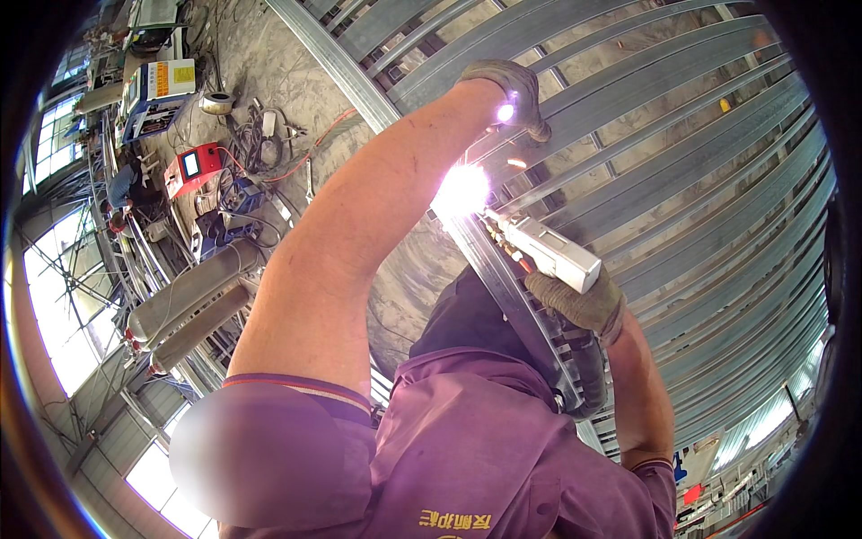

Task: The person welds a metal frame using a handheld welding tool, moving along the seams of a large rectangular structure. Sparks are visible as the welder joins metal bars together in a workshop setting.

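Observation:
A dark work glove covers my left hand (pixel 514 90). It is closed over the edge of a grey metal slat (pixel 584 106) near the frame's corner, the fingers curling down and partly hidden. My right hand (pixel 585 304), also gloved, is wrapped round a white, box-bodied welding gun (pixel 555 250). The gun's tip points at a long metal rail (pixel 492 265). A blinding white-violet glow (pixel 462 189) at that tip hides the joint between rail and slats. A smaller bright violet spot lies on the left glove.
Parallel metal slats (pixel 691 193) spread across the right side. On the left floor stand a red machine with a screen (pixel 191 169), a blue-and-white machine (pixel 160 94) and grey gas cylinders (pixel 193 292). Cables and an orange hose (pixel 334 124) lie there. A person (pixel 126 184) is at the far left.

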The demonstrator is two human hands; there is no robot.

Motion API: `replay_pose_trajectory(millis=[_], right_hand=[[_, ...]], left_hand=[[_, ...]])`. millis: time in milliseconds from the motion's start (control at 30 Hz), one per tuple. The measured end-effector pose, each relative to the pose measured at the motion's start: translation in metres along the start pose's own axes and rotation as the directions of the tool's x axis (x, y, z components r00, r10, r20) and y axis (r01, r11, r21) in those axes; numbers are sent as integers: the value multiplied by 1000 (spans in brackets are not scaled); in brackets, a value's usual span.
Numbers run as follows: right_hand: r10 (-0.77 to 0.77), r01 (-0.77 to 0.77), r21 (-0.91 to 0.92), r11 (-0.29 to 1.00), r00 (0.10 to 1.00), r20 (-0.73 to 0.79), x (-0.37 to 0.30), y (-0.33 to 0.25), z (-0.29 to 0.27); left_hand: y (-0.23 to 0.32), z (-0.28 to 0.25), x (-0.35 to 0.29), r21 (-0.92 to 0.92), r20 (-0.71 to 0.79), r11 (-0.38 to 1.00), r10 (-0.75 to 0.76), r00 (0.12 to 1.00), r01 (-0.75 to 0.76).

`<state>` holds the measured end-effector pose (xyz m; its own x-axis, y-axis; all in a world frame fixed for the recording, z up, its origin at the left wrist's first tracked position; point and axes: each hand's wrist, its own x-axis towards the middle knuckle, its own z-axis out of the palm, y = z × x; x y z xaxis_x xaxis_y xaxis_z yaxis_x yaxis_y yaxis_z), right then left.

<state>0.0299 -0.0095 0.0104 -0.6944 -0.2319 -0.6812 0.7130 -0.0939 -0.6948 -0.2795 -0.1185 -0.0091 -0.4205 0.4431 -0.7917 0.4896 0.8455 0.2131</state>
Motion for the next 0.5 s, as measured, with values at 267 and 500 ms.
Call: replay_pose_trajectory(millis=[267, 500], right_hand=[[42, -41, 52, 998, 999, -16, -4, -2, 0], [34, -34, -4, 999, 999, 0, -6, 3, -3]], left_hand=[[0, -1, 2, 2, 31, 1000, -2, 1000, 2], [1, -1, 2, 22, 15, 1000, -8, 1000, 8]])
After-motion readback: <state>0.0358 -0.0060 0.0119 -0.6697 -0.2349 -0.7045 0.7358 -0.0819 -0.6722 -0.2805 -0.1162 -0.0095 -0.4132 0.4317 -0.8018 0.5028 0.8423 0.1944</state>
